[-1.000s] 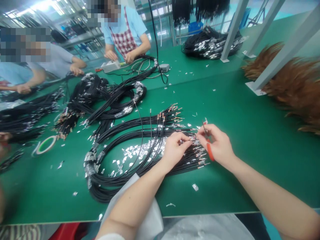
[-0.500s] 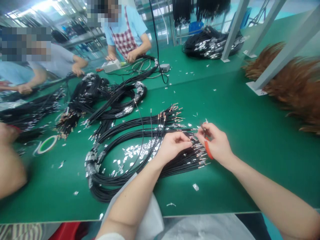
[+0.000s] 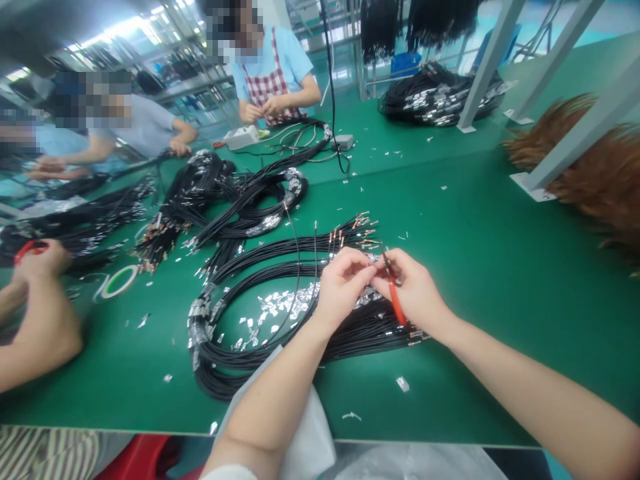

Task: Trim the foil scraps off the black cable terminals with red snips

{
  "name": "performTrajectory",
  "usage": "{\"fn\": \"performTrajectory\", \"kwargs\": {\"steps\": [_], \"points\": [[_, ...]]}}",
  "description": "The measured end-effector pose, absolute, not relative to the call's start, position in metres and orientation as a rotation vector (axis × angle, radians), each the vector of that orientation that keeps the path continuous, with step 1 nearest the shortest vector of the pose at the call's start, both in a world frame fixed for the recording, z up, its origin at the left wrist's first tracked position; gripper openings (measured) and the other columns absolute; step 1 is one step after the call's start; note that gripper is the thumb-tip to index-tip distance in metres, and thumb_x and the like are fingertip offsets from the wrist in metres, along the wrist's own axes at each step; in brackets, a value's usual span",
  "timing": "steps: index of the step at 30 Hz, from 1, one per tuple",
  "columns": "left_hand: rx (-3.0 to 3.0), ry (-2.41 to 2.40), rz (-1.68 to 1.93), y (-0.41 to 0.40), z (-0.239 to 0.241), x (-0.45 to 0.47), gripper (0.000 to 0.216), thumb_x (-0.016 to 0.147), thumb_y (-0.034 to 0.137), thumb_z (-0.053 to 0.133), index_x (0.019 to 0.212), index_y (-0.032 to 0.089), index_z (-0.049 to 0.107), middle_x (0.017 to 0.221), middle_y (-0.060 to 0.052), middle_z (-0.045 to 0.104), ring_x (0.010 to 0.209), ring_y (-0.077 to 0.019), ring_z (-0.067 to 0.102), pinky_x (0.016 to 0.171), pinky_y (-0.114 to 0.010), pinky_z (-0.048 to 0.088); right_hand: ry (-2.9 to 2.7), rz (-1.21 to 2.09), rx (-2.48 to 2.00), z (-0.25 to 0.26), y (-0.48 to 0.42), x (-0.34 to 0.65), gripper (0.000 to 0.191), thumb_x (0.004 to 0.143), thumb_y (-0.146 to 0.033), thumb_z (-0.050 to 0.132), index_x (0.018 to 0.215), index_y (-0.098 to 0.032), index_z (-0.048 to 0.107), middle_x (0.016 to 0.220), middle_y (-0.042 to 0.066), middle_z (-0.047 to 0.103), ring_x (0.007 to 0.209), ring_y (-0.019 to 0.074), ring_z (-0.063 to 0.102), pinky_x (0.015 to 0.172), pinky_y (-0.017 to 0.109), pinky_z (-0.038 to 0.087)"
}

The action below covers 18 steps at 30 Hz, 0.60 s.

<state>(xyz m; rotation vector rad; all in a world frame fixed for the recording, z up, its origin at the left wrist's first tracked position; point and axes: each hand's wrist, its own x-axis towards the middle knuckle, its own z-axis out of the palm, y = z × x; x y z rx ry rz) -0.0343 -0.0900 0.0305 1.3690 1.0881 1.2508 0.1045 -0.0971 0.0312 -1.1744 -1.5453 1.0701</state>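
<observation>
The right hand (image 3: 404, 287) grips red-handled snips (image 3: 399, 307), blades pointing away from the person. Just beside its fingertips, the left hand (image 3: 343, 287) is closed in a pinch — what sits between finger and thumb is too small to tell. Both hands are over the end part of the black cables (image 3: 355, 345), which lie looped on the green table (image 3: 480, 267). Foil scraps (image 3: 293, 303) lie within the loop; another coil (image 3: 296, 187) rests beyond.

Left hand (image 3: 345, 290) and right hand (image 3: 420, 293) bare, white sleeve edge (image 3: 230, 473), pale grey creased garment (image 3: 415, 465) along the worktop (image 3: 450, 400) edge
</observation>
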Motion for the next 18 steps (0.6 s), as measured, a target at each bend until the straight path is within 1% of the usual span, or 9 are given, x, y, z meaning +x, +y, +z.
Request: {"fn": "performTrajectory", "kwargs": {"steps": [2, 5, 9, 13, 16, 18], "points": [[1.271, 1.069, 1.28, -0.088, 0.028, -0.034, 0.011, 0.069, 0.023, 0.068, 0.071, 0.016, 0.061, 0.068, 0.002, 0.059, 0.045, -0.0048, 0.048, 0.039, -0.019, 0.039, -1.406, 1.184, -1.099, 0.026, -0.093, 0.098, 0.021, 0.069, -0.025, 0.066, 0.078, -0.02, 0.047, 0.071, -0.002, 0.057, 0.063, 0.0122, 0.055, 0.062, 0.027, 0.045], [1.14, 1.048, 1.294, -0.085, 0.021, -0.032, 0.012, 0.066, 0.023, 0.071, 0.071, 0.015, 0.063, 0.062, 0.002, 0.061, 0.044, -0.0056, 0.049, 0.04, -0.019, 0.042, -1.26, 1.291, -1.039, 0.016, -0.089, 0.094, 0.026, 0.067, -0.029, 0.069, 0.078, -0.02, 0.047, 0.071, -0.002, 0.057, 0.064, 0.0121, 0.057, 0.064, 0.027, 0.046], [1.082, 0.975, 1.283, -0.083, 0.013, -0.028, 0.013, 0.069, 0.026, 0.069, 0.073, 0.014, 0.063, 0.066, -0.001, 0.065, 0.046, -0.0067, 0.052, 0.044, -0.021, 0.045, -1.208, 1.322, -1.051, 0.007, -0.087, 0.099, 0.028, 0.066, -0.032, 0.071, 0.077, -0.02, 0.048, 0.067, -0.003, 0.057, 0.06, 0.0114, 0.056, 0.063, 0.028, 0.047], [1.091, 0.937, 1.227, -0.083, 0.01, -0.027, 0.013, 0.075, 0.028, 0.063, 0.076, 0.015, 0.061, 0.058, 0.001, 0.061, 0.047, -0.0074, 0.051, 0.046, -0.021, 0.041, -1.269, 1.181, -1.1, 0.014, -0.087, 0.109, 0.024, 0.069, -0.032, 0.07, 0.075, -0.02, 0.05, 0.068, -0.002, 0.058, 0.063, 0.0133, 0.058, 0.064, 0.03, 0.048], [1.094, 0.987, 1.226, -0.084, 0.009, -0.025, 0.012, 0.077, 0.025, 0.061, 0.072, 0.015, 0.056, 0.067, -0.001, 0.064, 0.055, -0.0072, 0.051, 0.052, -0.021, 0.038, -1.295, 0.947, -1.131, 0.03, -0.091, 0.124, 0.013, 0.074, -0.028, 0.066, 0.078, -0.021, 0.055, 0.077, 0.0, 0.062, 0.071, 0.0148, 0.06, 0.07, 0.03, 0.049], [1.072, 1.003, 1.178, -0.085, 0.009, -0.024, 0.015, 0.078, 0.023, 0.057, 0.067, 0.015, 0.051, 0.072, -0.002, 0.066, 0.062, -0.008, 0.051, 0.058, -0.021, 0.037, -1.307, 0.827, -1.18, 0.041, -0.096, 0.135, 0.01, 0.075, -0.026, 0.064, 0.083, -0.022, 0.059, 0.084, 0.001, 0.064, 0.075, 0.0145, 0.061, 0.073, 0.029, 0.049]]}}
